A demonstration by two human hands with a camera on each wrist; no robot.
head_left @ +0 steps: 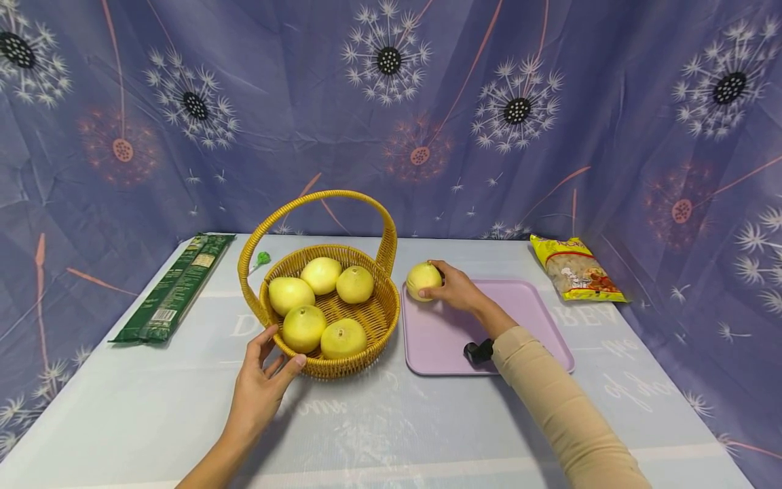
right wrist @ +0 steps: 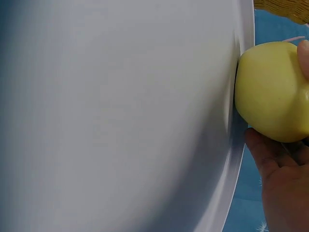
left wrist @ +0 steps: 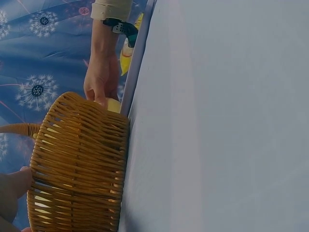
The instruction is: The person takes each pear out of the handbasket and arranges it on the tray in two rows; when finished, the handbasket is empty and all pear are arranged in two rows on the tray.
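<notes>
A yellow wicker basket with a tall arched handle holds several round yellow-green fruits. At its near left rim, my left hand grips the edge with the thumb over the rim and the fingers along the outer side. The left wrist view shows the basket's woven side and part of that thumb. My right hand holds another round yellow-green fruit between thumb and fingers, at the left corner of a pink tray. Close up, this fruit overlaps the tray's rim.
A yellow snack bag lies at the back right of the table. At the left is a long green packet. A small green-topped item sits behind the basket. A dark wrist camera on my right wrist overlaps the tray.
</notes>
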